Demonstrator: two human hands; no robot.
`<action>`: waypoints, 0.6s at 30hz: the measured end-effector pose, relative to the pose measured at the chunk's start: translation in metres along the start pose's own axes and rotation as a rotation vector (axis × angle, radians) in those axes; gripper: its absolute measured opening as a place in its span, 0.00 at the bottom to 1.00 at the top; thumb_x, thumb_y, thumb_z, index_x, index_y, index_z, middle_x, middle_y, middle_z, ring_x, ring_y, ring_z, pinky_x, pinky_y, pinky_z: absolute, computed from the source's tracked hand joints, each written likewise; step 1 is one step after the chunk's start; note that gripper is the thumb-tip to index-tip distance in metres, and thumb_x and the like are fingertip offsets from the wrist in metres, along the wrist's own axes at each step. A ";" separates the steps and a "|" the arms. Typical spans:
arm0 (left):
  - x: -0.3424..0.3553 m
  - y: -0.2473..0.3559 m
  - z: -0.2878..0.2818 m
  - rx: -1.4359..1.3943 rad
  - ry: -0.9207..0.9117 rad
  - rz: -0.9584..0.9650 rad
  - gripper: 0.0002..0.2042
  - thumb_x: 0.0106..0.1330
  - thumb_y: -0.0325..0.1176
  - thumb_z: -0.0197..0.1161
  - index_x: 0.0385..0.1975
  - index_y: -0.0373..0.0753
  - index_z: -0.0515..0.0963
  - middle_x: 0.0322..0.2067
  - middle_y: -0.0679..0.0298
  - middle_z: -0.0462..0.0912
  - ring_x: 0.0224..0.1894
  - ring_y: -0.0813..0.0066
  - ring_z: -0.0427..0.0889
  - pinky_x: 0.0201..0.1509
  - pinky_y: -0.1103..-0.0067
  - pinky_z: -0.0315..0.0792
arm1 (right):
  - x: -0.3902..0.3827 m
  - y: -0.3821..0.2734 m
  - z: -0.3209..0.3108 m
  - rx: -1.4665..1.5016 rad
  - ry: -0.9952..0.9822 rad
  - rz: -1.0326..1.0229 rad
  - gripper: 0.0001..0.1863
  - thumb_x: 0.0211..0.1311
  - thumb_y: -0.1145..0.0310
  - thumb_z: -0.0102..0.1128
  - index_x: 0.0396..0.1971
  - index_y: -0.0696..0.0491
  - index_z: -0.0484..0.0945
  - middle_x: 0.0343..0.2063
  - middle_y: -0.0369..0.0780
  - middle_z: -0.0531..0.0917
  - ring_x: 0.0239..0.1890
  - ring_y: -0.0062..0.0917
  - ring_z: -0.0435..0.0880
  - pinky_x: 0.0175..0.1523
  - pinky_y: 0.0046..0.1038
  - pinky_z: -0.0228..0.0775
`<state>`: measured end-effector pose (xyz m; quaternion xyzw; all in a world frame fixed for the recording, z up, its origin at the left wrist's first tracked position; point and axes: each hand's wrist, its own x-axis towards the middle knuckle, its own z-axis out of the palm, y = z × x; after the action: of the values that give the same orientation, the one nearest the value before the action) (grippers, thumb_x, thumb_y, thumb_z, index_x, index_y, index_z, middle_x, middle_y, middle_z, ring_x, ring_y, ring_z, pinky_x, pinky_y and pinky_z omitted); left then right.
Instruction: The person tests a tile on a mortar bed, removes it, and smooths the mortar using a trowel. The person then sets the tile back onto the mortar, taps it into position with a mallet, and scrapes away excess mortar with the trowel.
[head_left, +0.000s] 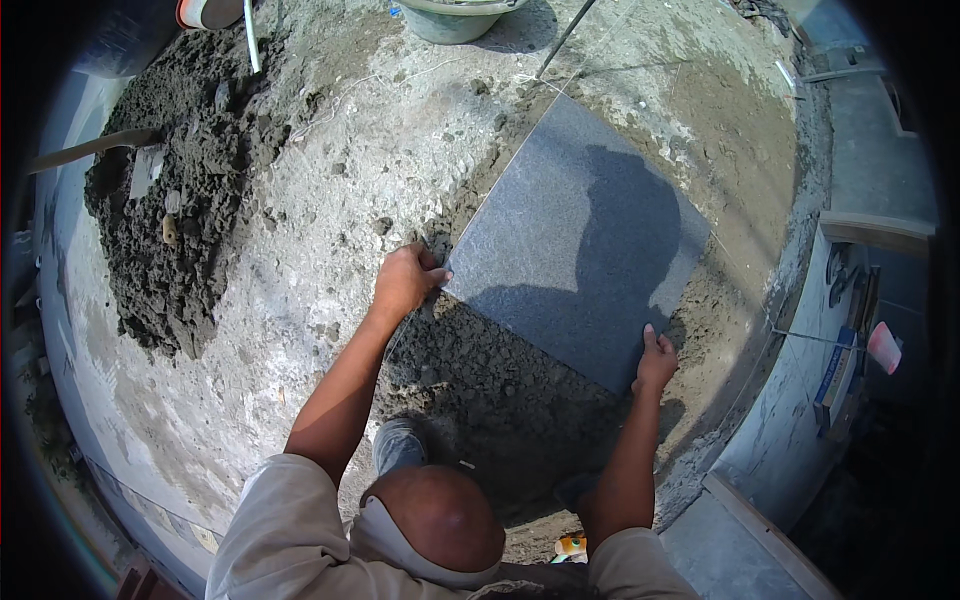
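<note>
A square grey stone-look tile (530, 240) lies tilted diagonally on a rough mortar bed (420, 360), partly under shadow. My left hand (408, 278) grips the tile's left corner, with fingertips at its edge and a thin string running close by. My right hand (654, 358) holds the lower right corner, thumb and fingers on the edge. A thin line (712, 237) continues past the tile's right corner. My foot (398, 443) rests below, beside the bed.
A heap of wet mortar (205, 250) with a wooden-handled tool (85, 150) sits at left. A bucket (445, 22) and a rod (560, 42) are at the top. A concrete edge (810, 160) runs down the right, beside a board (875, 225) and stacked items (840, 360).
</note>
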<state>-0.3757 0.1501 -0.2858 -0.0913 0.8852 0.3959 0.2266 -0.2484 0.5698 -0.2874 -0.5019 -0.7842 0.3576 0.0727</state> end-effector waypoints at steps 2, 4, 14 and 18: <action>-0.005 0.007 0.000 0.084 0.012 0.021 0.17 0.47 0.39 0.76 0.28 0.34 0.78 0.27 0.53 0.82 0.32 0.57 0.81 0.40 0.67 0.74 | -0.004 0.000 -0.005 0.267 -0.001 0.078 0.29 0.59 0.61 0.68 0.53 0.66 0.72 0.44 0.43 0.80 0.45 0.26 0.79 0.50 0.26 0.70; -0.009 0.019 -0.001 0.169 0.023 0.045 0.18 0.48 0.39 0.75 0.31 0.34 0.78 0.30 0.54 0.81 0.36 0.57 0.81 0.44 0.66 0.74 | -0.004 -0.006 -0.020 0.243 0.075 0.015 0.29 0.60 0.61 0.67 0.54 0.66 0.71 0.47 0.44 0.79 0.48 0.27 0.78 0.53 0.27 0.70; -0.020 0.090 0.049 0.431 -0.133 0.849 0.36 0.52 0.44 0.72 0.62 0.43 0.67 0.68 0.51 0.54 0.72 0.51 0.49 0.74 0.60 0.47 | 0.011 0.010 -0.237 -0.849 -0.222 -0.524 0.36 0.51 0.59 0.72 0.57 0.60 0.69 0.53 0.52 0.75 0.57 0.44 0.73 0.61 0.37 0.65; -0.004 0.095 0.062 0.576 -0.334 0.769 0.47 0.51 0.53 0.72 0.70 0.52 0.54 0.72 0.53 0.41 0.75 0.53 0.36 0.76 0.59 0.35 | -0.051 0.125 -0.348 -1.078 -0.512 -0.282 0.41 0.47 0.52 0.74 0.58 0.60 0.68 0.54 0.53 0.74 0.59 0.47 0.71 0.62 0.39 0.64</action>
<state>-0.3840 0.2596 -0.2576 0.3720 0.8796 0.1998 0.2189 0.0326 0.7267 -0.0991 -0.2577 -0.9061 0.0069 -0.3353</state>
